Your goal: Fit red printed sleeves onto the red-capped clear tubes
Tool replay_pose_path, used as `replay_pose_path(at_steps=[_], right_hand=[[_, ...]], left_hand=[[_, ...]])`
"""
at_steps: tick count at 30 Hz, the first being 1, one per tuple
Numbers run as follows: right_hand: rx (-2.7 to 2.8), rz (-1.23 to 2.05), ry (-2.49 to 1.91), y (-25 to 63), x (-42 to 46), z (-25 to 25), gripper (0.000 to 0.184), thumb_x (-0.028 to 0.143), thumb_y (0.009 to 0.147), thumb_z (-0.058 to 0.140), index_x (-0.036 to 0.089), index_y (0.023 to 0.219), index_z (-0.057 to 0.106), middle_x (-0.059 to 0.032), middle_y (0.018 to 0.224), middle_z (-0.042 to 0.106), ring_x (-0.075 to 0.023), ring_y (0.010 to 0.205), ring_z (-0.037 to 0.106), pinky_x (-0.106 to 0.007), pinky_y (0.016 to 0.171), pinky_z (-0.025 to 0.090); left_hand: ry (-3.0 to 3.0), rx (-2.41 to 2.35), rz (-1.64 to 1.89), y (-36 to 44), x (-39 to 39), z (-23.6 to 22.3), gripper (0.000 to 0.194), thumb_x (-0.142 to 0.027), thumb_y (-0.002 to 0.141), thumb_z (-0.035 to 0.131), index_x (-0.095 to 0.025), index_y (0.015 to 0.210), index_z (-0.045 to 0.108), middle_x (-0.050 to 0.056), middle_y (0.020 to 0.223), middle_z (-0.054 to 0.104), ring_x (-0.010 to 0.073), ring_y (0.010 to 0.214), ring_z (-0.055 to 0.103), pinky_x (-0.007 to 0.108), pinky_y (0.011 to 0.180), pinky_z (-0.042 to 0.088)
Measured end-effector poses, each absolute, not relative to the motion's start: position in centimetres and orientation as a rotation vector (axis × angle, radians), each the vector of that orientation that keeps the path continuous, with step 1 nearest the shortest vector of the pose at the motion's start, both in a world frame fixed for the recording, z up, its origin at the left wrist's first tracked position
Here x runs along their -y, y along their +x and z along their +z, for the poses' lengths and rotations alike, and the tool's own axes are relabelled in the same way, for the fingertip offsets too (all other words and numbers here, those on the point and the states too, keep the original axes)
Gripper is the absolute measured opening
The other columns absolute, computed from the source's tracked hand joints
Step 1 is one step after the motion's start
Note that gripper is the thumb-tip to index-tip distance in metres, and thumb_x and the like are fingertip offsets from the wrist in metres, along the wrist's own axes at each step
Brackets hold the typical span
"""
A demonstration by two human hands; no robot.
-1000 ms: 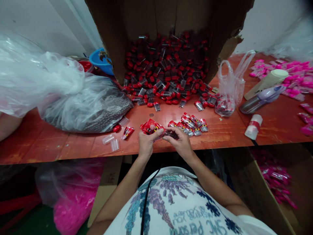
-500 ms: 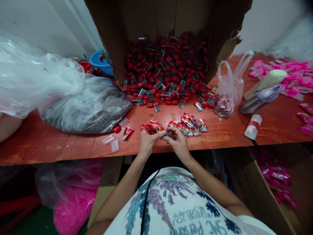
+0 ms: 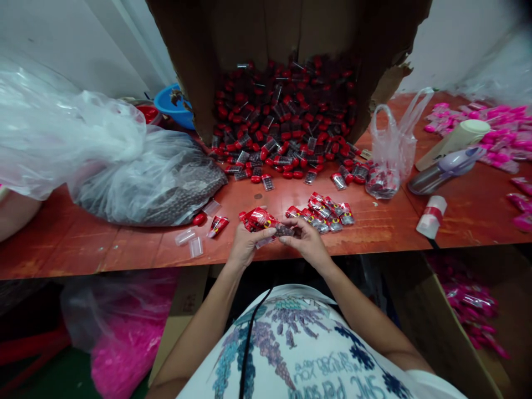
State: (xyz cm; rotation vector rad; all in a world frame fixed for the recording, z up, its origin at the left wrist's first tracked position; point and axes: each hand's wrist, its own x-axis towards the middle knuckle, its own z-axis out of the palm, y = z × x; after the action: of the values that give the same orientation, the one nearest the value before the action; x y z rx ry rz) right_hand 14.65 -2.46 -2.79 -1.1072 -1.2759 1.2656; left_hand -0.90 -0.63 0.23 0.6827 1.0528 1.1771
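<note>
At lower centre, left hand [image 3: 245, 244] grips red wrappers [image 3: 257, 218], right hand [image 3: 307, 241] pinches a small tube [image 3: 283, 230]; it may slip off the table edge [image 3: 366, 244]

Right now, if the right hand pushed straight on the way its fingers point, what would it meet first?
The right hand points left toward the left hand. It would probably first meet the small clear packet pinched between them, then the left hand's fingers and red wrappers. Depth is unclear.
</note>
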Motion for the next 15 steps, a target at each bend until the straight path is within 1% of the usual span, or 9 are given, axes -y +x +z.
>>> replay_pose_path(at_steps=[2, 4, 6, 9, 10, 12, 15], right_hand=[[1.360, 1.135, -1.146, 14.49, 2.68, -2.58, 0.029, 0.026, 0.073, 0.070, 0.024, 0.101, 0.066, -0.0030, 0.097, 0.062, -0.0164, 0.085, 0.060, -0.029, 0.074, 0.051], [1.354, 1.105, -1.162, 14.35, 2.83, -2.52, 0.028, 0.027, 0.073, 0.069, 0.025, 0.101, 0.067, -0.0034, 0.097, 0.063, -0.0170, 0.086, 0.060, -0.029, 0.074, 0.051], [1.249, 1.249, -1.132, 14.20, 2.89, -2.71, 0.031, 0.030, 0.072, 0.071, 0.023, 0.102, 0.066, -0.0025, 0.092, 0.065, -0.0167, 0.081, 0.062, -0.030, 0.072, 0.052], [1.112, 1.442, -1.070, 14.03, 2.94, -3.10, 0.039, 0.032, 0.069, 0.073, 0.022, 0.105, 0.062, -0.0014, 0.088, 0.067, -0.0157, 0.074, 0.063, -0.030, 0.068, 0.054], [1.115, 1.424, -1.072, 14.01, 2.98, -3.14, 0.040, 0.032, 0.070, 0.073, 0.022, 0.106, 0.061, -0.0016, 0.090, 0.067, -0.0154, 0.074, 0.063, -0.030, 0.069, 0.054], [1.192, 1.279, -1.115, 14.08, 3.06, -3.02, 0.041, 0.029, 0.072, 0.071, 0.023, 0.111, 0.060, -0.0025, 0.095, 0.065, -0.0151, 0.078, 0.062, -0.029, 0.071, 0.054], [1.392, 1.044, -1.178, 14.44, 3.00, -2.71, 0.046, 0.025, 0.076, 0.067, 0.028, 0.121, 0.057, -0.0055, 0.112, 0.057, -0.0162, 0.089, 0.061, -0.028, 0.074, 0.053]], left_hand=[[0.668, -1.066, 1.221, -0.84, 0.68, 0.00, 0.064, -0.017, 0.050, 0.084, -0.018, 0.110, 0.060, -0.001, 0.076, 0.068, 0.0160, 0.067, 0.065, 0.029, 0.065, 0.054], [0.659, -1.067, 1.271, -0.78, 0.77, -0.15, 0.061, -0.017, 0.052, 0.083, -0.017, 0.108, 0.060, -0.002, 0.074, 0.067, 0.0150, 0.066, 0.065, 0.028, 0.066, 0.054], [0.667, -1.040, 1.248, -0.80, 0.84, -0.12, 0.063, -0.015, 0.051, 0.083, -0.017, 0.109, 0.059, -0.001, 0.076, 0.068, 0.0155, 0.068, 0.065, 0.028, 0.068, 0.054], [0.684, -0.986, 1.165, -0.84, 0.91, 0.04, 0.073, -0.013, 0.049, 0.083, -0.018, 0.117, 0.056, 0.002, 0.081, 0.070, 0.0172, 0.073, 0.067, 0.031, 0.071, 0.054], [0.683, -0.987, 1.149, -0.79, 0.93, 0.04, 0.075, -0.013, 0.049, 0.083, -0.019, 0.118, 0.055, 0.002, 0.081, 0.070, 0.0178, 0.073, 0.067, 0.032, 0.071, 0.054], [0.664, -1.023, 1.134, -0.58, 0.98, -0.08, 0.073, -0.015, 0.050, 0.084, -0.018, 0.117, 0.055, 0.002, 0.082, 0.070, 0.0189, 0.074, 0.067, 0.033, 0.071, 0.054], [0.637, -1.084, 1.094, -0.25, 1.03, -0.44, 0.067, -0.016, 0.049, 0.084, -0.016, 0.111, 0.058, 0.003, 0.080, 0.070, 0.0197, 0.073, 0.068, 0.033, 0.070, 0.054]])
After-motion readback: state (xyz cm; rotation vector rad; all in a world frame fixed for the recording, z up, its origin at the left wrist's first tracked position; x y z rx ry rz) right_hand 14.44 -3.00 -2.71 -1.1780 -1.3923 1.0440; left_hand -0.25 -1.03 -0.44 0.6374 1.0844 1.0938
